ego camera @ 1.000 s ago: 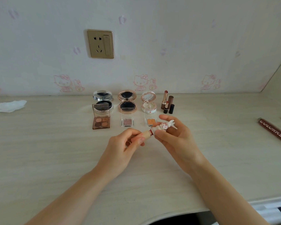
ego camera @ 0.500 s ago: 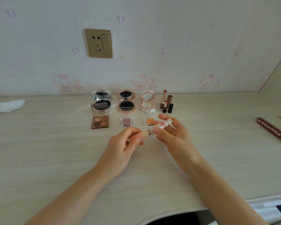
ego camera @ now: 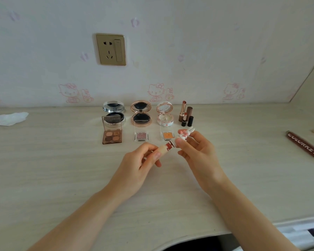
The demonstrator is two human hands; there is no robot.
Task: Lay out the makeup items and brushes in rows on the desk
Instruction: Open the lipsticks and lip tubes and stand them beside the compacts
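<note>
The left hand (ego camera: 134, 165) is pinching a lipstick (ego camera: 165, 148) above the surface (ego camera: 62, 169), just near of the rows; the right hand (ego camera: 196, 149) is gripping its cap (ego camera: 183, 134). Pulling carelessly could smear the exposed tip.

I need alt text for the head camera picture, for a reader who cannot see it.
Two hands hold a small lip tint above a pale desk: the left hand grips its body, the right hand pinches its bunny-shaped cap. Behind them, open compacts, eyeshadow palettes and lipsticks stand in rows.
</note>
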